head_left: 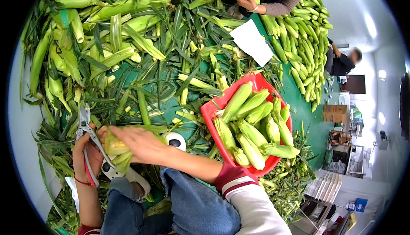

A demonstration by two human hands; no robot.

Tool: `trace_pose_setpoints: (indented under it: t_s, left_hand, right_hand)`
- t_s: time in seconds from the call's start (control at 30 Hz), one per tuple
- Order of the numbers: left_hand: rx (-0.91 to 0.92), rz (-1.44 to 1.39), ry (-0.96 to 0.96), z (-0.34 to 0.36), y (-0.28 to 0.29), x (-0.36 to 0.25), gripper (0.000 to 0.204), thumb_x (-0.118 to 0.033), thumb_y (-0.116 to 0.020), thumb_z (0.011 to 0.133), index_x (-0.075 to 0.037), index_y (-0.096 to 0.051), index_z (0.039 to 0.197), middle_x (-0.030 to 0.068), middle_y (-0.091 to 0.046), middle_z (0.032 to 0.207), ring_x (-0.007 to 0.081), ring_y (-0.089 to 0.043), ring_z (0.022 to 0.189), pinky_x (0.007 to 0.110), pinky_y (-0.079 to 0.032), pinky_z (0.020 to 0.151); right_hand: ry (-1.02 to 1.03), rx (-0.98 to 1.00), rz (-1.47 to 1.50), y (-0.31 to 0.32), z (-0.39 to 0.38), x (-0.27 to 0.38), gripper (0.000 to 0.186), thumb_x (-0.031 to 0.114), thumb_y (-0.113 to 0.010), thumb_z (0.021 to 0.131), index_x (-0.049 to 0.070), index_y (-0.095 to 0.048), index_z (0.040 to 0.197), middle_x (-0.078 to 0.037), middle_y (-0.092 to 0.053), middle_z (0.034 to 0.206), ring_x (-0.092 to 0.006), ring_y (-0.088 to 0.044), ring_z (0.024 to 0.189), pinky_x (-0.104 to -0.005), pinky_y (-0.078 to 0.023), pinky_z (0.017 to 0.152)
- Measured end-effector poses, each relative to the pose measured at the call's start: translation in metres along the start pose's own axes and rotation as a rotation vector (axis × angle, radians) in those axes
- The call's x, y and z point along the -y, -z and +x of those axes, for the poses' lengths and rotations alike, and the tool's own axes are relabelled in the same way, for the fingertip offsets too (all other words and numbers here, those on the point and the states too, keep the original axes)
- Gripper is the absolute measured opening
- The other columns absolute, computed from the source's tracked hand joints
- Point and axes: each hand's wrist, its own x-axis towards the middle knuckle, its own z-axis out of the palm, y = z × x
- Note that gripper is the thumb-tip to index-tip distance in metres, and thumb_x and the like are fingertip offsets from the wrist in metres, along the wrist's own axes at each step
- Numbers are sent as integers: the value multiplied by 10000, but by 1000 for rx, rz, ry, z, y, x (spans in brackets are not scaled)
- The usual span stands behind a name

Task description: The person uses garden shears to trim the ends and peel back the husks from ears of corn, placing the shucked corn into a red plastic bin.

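Note:
Pruning shears (84, 125) with red-lined handles rest in my left hand (81, 156), blades upward and handles spread. My right hand (145, 144) is closed over an ear of corn (116, 146) just right of the shears. Pale yellow shows through its green husk, and my fingers hide part of it. The two hands are close together above my shoes. Right of them stands a red basket (206, 112) holding several green-husked ears of corn (253, 133).
Unpeeled corn (81, 0) and loose husks (128, 83) cover much of the green floor (164, 104). A white sheet (252, 42) lies beyond the basket. At the top, another person's hand (247, 2) holds corn beside a large corn pile (303, 42). A cardboard box (334, 113) stands farther right.

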Motion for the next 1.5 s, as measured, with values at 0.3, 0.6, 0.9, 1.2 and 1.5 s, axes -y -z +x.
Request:
trace_pose_setpoints:
  t_s: [0.3, 0.6, 0.9, 1.2, 1.5]
  left_hand:
    - [-177, 704, -149, -8, 45, 1, 456, -191, -609, 831, -34, -413, 1212, 114, -565, 1108, 210, -551, 1011, 338, -450, 801]
    - [16, 1860, -568, 17, 95, 35, 494, -138, -627, 707, -41, -426, 1148, 177, -559, 850, 352, -574, 755, 421, -472, 675]
    - [-635, 1234, -777, 167, 22, -69, 353, -219, -638, 770, -32, -415, 972, 185, -596, 762, 377, -598, 696, 435, -475, 629]
    - [-12, 752, -483, 113, 37, -41, 336, -100, -582, 787, -57, -450, 1093, -8, -487, 758, 70, -474, 636, 232, -419, 567]
    - [434, 1113, -375, 7, 31, 62, 350, -160, -612, 779, -43, -425, 1051, 140, -556, 814, 297, -600, 710, 373, -458, 608]
  right_hand:
    - [-806, -122, -908, 160, -154, -16, 440, 118, -697, 639, 92, -571, 1060, -122, -616, 955, -299, -575, 937, -404, -464, 815]
    - [-1300, 99, -887, 190, -300, -40, 733, 268, -632, 626, 188, -374, 1307, -91, -432, 1283, -336, -330, 1229, -573, -184, 1017]
    - [-510, -67, -789, 138, -132, -47, 328, 110, -616, 760, 2, -551, 1062, -182, -586, 1034, -366, -496, 1069, -478, -358, 952]
    - [-541, -82, 506, 8, 38, -89, 260, 180, -466, 931, -3, -585, 1072, -117, -627, 989, -187, -582, 921, -305, -458, 829]
    - [-995, -27, 1279, -33, 36, -71, 613, 420, -602, 830, 23, -401, 1252, -110, -550, 1121, -227, -543, 1003, -352, -446, 864]
